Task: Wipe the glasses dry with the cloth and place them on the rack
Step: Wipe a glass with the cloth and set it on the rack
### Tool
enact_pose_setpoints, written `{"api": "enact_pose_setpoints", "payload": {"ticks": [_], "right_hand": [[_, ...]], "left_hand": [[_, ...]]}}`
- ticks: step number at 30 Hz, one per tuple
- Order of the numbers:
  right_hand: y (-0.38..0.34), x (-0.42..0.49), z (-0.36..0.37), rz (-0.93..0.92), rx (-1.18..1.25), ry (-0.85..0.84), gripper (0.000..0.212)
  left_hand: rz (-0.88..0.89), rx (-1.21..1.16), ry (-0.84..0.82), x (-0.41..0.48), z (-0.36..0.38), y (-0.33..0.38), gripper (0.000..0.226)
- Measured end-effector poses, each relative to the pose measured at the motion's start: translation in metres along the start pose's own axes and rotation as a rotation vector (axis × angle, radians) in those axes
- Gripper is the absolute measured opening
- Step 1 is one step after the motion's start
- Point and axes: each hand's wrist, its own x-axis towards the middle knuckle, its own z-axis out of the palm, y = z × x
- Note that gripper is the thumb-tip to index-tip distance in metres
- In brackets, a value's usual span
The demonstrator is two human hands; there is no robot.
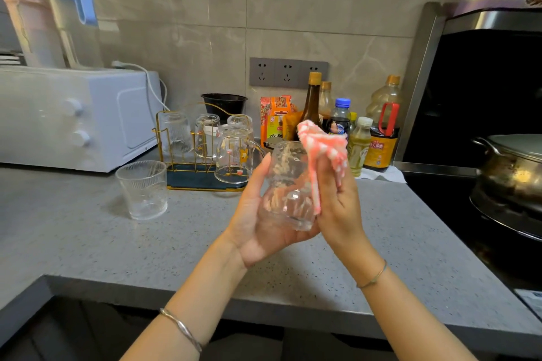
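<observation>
Your grey counter (pixel 176 243) fills most of the view. A white oven (pixel 73 117) sits at its back left and a steel pot (pixel 513 173) on the hob at the right. Between them a gold rack (pixel 187 180) carries four upturned glasses (pixel 206 135), and bottles (pixel 381 132) cluster by the wall. A ribbed tumbler (pixel 142 189) stands upright on the counter, just left of the rack. Above the counter's front, your left hand (pixel 258 223) curls around a clear glass (pixel 289 184) from below, mouth up. Your right hand (pixel 340 205) clutches a pink-and-white cloth (pixel 322 143), pressed against that glass's right side.
</observation>
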Motion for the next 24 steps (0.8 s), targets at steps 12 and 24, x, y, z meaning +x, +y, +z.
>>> {"api": "enact_pose_setpoints", "payload": {"ticks": [12,24], "right_hand": [[0.005,0.015,-0.006,-0.074,-0.187,0.027,0.041],[0.029,-0.026,-0.009,-0.506,-0.694,-0.346,0.05]], "left_hand": [[0.166,0.29,0.174,0.001,0.01,-0.004,0.052],[0.15,0.026,0.088,0.001,0.006,0.001,0.061]]}}
